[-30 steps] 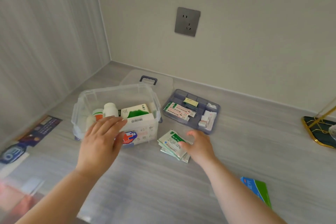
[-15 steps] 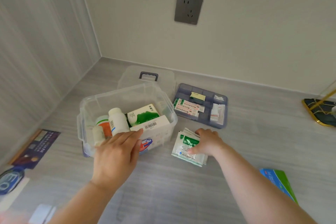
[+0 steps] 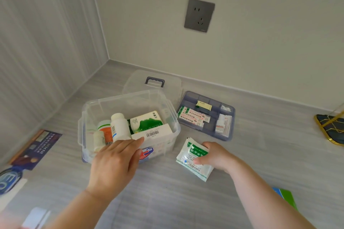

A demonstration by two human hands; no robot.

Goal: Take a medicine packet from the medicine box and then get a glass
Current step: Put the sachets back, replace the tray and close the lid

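— Right hand (image 3: 216,156) fingers?
— Pinched on a stack of medicine packets (image 3: 194,158), flat on the counter just beside the medicine box (image 3: 128,126).
— Left hand (image 3: 115,161)?
— Spread flat, fingertips on the near rim, gripping nothing.
— Handling?
— Probably light, floppy, slick foil; apt to fan apart. Best pinched at one edge, peeling off the top one.

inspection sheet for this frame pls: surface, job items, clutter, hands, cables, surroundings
Surface: grey counter, streaked.
Job's things: clear medicine box open, bottles and cartons inside; stack of green-white packets on the counter beside it. No glass clearly seen.
Clutter: lid behind box; grey tray with small packs; leaflet left; green-blue packet right.
Grippers: left hand flat on the box's front rim; right hand pinching the packets.
Cables: nothing seen.
Surroundings: wall corner, socket, gold-edged stand at right edge.
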